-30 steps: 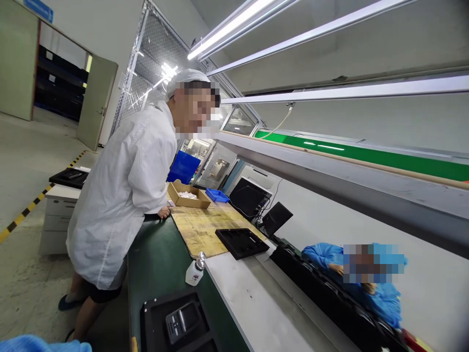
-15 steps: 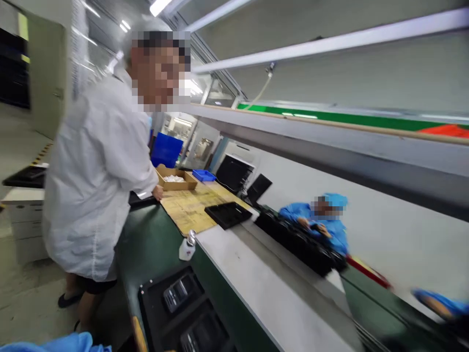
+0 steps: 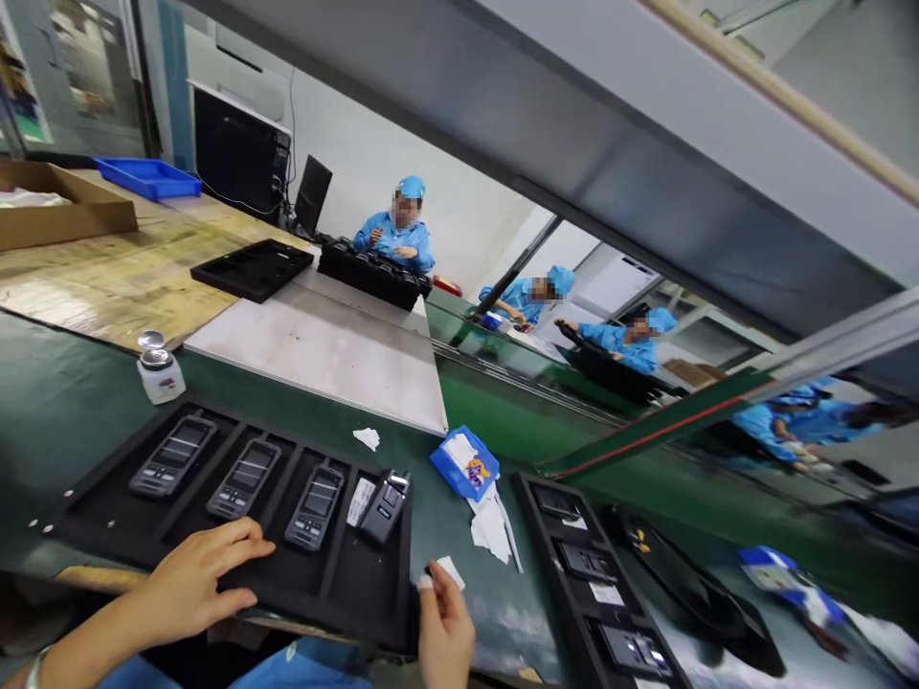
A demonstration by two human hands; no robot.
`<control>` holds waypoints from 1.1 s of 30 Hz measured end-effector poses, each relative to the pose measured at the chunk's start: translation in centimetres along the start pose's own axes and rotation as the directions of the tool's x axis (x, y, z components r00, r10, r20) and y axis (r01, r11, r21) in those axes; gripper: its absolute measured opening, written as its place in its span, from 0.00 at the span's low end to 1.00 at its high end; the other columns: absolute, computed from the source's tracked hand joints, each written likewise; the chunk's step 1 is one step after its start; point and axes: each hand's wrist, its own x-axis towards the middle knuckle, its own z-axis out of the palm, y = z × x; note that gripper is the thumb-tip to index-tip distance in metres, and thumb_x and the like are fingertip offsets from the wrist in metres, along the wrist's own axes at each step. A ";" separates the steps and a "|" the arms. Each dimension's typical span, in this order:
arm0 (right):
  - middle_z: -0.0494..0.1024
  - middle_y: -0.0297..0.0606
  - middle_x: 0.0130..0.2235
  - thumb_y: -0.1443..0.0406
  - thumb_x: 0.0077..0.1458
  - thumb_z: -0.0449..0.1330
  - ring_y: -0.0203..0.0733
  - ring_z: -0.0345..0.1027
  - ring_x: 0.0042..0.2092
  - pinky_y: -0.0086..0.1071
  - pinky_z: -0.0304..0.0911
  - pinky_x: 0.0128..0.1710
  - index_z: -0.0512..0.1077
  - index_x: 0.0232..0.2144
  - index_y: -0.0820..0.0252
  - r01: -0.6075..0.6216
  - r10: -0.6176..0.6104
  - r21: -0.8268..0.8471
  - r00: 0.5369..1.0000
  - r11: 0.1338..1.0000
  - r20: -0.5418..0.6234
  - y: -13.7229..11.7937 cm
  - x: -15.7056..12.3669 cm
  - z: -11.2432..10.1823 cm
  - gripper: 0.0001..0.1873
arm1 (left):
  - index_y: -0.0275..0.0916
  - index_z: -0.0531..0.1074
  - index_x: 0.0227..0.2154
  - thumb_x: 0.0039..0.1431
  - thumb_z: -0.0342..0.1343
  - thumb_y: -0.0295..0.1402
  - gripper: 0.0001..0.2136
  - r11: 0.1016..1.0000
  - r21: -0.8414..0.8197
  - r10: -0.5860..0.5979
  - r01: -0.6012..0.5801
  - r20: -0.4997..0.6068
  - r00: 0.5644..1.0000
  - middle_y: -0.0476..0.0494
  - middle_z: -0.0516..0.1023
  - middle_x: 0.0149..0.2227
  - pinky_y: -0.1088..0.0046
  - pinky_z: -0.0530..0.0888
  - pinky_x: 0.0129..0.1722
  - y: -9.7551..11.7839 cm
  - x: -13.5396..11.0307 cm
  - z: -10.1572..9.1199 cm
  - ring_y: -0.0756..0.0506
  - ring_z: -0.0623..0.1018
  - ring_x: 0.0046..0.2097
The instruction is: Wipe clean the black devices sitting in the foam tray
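A left hand (image 3: 197,586), fingers spread and apart, rests on the near edge of a black foam tray (image 3: 230,560) on a green work mat (image 3: 76,450), a bracelet (image 3: 33,670) at its wrist. The right hand (image 3: 446,636), just beside the tray's right corner, brings thumb and finger together at a small white paper slip (image 3: 450,572); whether the slip is gripped cannot be told.

The tray's compartments hold 3 handheld devices (image 3: 244,478) with screens and keypads, lying side by side. Next to them are a white card (image 3: 360,502) and 1 squat black device (image 3: 384,509), set at a slant.

To the right, a 2nd black tray (image 3: 593,574) holds more devices, and a blue-and-white packet (image 3: 465,463) lies on the mat above loose white paper (image 3: 490,526). A small glass bottle with a metal cap (image 3: 156,368) stands beyond the first tray, near a steel-topped bench section (image 3: 316,359).

Farther off, a worn wooden board (image 3: 122,273) carries an empty-looking black tray (image 3: 251,270), a cardboard box (image 3: 57,203) and a blue plastic tray (image 3: 147,178). Co-workers in blue gowns and caps (image 3: 394,230) sit at the line across the aisle.
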 end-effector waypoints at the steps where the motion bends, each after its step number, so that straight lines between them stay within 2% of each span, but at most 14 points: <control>1: 0.78 0.44 0.36 0.43 0.47 0.61 0.48 0.73 0.37 0.38 0.69 0.38 0.76 0.44 0.66 -0.022 0.022 0.004 1.000 1.000 0.020 0.1 -0.5 0.9 0.34 | 0.54 0.74 0.54 0.58 0.61 0.37 0.20 1.000 0.007 0.006 -0.006 0.006 1.000 0.48 0.75 0.53 0.73 0.74 0.53 -0.1 0.0 0.0 0.44 0.79 0.51; 4: 0.76 0.43 0.36 0.45 0.51 0.58 0.42 0.69 0.33 0.35 0.67 0.36 0.73 0.51 0.68 -0.033 0.033 -0.016 0.999 0.999 0.032 -0.7 -1.0 2.8 0.36 | 0.53 0.74 0.54 0.59 0.61 0.38 0.19 0.999 0.029 0.013 -0.014 0.021 1.000 0.47 0.75 0.53 0.73 0.73 0.53 0.1 0.1 -0.4 0.44 0.79 0.51; 8: 0.74 0.42 0.36 0.46 0.53 0.56 0.40 0.67 0.32 0.34 0.65 0.36 0.72 0.52 0.69 0.003 -0.001 -0.036 0.999 0.999 0.051 -0.9 -0.5 2.8 0.36 | 0.52 0.74 0.54 0.60 0.60 0.38 0.19 0.999 0.032 0.028 -0.028 0.020 0.999 0.46 0.76 0.52 0.75 0.74 0.52 0.5 0.3 -0.9 0.45 0.79 0.50; 12: 0.77 0.47 0.41 0.46 0.54 0.56 0.45 0.71 0.39 0.37 0.66 0.42 0.73 0.51 0.70 -0.020 0.021 -0.019 0.998 1.000 0.060 1.3 -1.1 2.3 0.35 | 0.50 0.73 0.54 0.60 0.60 0.38 0.18 0.998 0.002 0.063 -0.063 0.012 0.998 0.46 0.76 0.50 0.76 0.75 0.49 0.7 0.5 -1.3 0.47 0.79 0.48; 16: 0.77 0.49 0.46 0.49 0.59 0.56 0.46 0.71 0.46 0.37 0.65 0.46 0.74 0.48 0.67 0.085 -0.086 0.026 0.995 0.996 0.048 2.9 -2.3 2.5 0.28 | 0.45 0.74 0.52 0.64 0.56 0.38 0.15 0.997 0.013 0.074 -0.073 -0.109 0.991 0.46 0.79 0.42 0.77 0.75 0.42 1.8 1.4 -1.1 0.48 0.79 0.40; 18: 0.78 0.48 0.45 0.52 0.61 0.56 0.45 0.72 0.46 0.35 0.65 0.46 0.74 0.47 0.66 0.156 -0.157 0.027 0.986 0.987 0.049 2.8 -2.6 2.6 0.24 | 0.43 0.73 0.53 0.65 0.54 0.38 0.15 0.995 0.067 0.078 -0.068 -0.176 0.981 0.45 0.79 0.40 0.74 0.75 0.42 3.2 2.5 -0.5 0.47 0.78 0.40; 20: 0.78 0.47 0.44 0.55 0.62 0.55 0.43 0.72 0.44 0.34 0.65 0.45 0.74 0.47 0.66 0.214 -0.215 0.021 0.975 0.977 0.051 2.5 -2.7 2.6 0.21 | 0.40 0.70 0.56 0.66 0.53 0.38 0.18 0.990 0.130 0.085 -0.062 -0.184 0.979 0.42 0.79 0.40 0.69 0.75 0.45 5.2 4.2 0.5 0.44 0.78 0.43; 24: 0.77 0.46 0.44 0.58 0.64 0.54 0.42 0.72 0.45 0.33 0.65 0.45 0.74 0.48 0.65 0.284 -0.284 -0.001 0.958 0.959 0.050 2.1 -2.8 2.6 0.18 | 0.34 0.60 0.64 0.65 0.53 0.37 0.27 0.973 0.228 0.030 -0.021 -0.035 0.999 0.34 0.76 0.48 0.60 0.76 0.47 10.0 8.8 2.7 0.38 0.77 0.49; 27: 0.77 0.46 0.44 0.59 0.65 0.54 0.42 0.72 0.45 0.33 0.65 0.45 0.73 0.49 0.65 0.320 -0.319 -0.022 0.947 0.947 0.045 2.1 -2.9 2.5 0.17 | 0.31 0.53 0.67 0.61 0.57 0.38 0.35 0.960 0.279 -0.035 0.022 0.043 0.998 0.31 0.75 0.49 0.59 0.75 0.48 13.0 12.1 4.2 0.35 0.76 0.49; 30: 0.77 0.46 0.42 0.60 0.65 0.53 0.42 0.72 0.43 0.33 0.66 0.43 0.73 0.49 0.65 0.356 -0.354 -0.032 0.933 0.934 0.058 1.9 -3.0 2.4 0.17 | 0.30 0.50 0.69 0.57 0.61 0.41 0.41 0.927 0.368 -0.091 0.066 0.050 0.995 0.28 0.75 0.48 0.58 0.75 0.46 14.7 14.4 5.7 0.32 0.77 0.48; 33: 0.77 0.46 0.42 0.61 0.65 0.53 0.41 0.72 0.42 0.32 0.66 0.41 0.73 0.48 0.64 0.388 -0.385 -0.040 0.920 0.921 0.067 1.6 -2.9 2.4 0.16 | 0.29 0.47 0.69 0.55 0.62 0.42 0.45 0.877 0.463 -0.160 0.130 0.027 0.987 0.26 0.76 0.44 0.58 0.75 0.41 15.4 15.6 7.1 0.31 0.77 0.45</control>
